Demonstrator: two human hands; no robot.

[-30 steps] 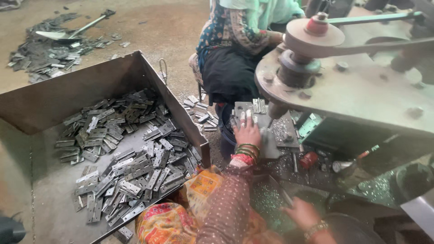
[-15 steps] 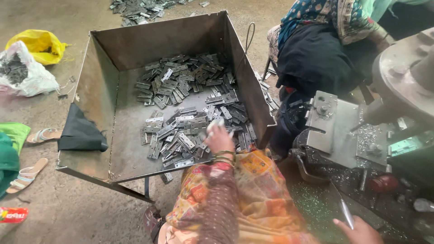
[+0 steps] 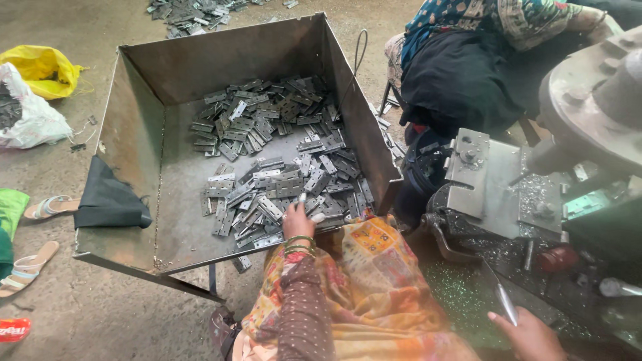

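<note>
A rusty open metal bin [image 3: 140,154] holds a heap of flat grey metal hinges [image 3: 281,167]. My left hand [image 3: 298,222], with green bangles at the wrist, reaches over the bin's near edge, and its fingers curl onto hinges at the front of the heap. My right hand [image 3: 529,334] is low at the bottom right, shut on a thin metal rod [image 3: 505,302] that points up toward the press machine [image 3: 508,187]. My patterned orange clothing [image 3: 374,287] fills the space between both hands.
Another person in dark clothes [image 3: 461,73] sits right of the bin, beside the press. A black cloth [image 3: 107,200] hangs on the bin's left wall. A yellow bag [image 3: 40,67], a white sack [image 3: 23,113] and sandals [image 3: 40,230] lie on the floor at left. More hinges [image 3: 194,10] lie beyond the bin.
My view swung left from the press to the bin. My left hand left the press table, went into the bin and now rests on the hinges near its front edge.
</note>
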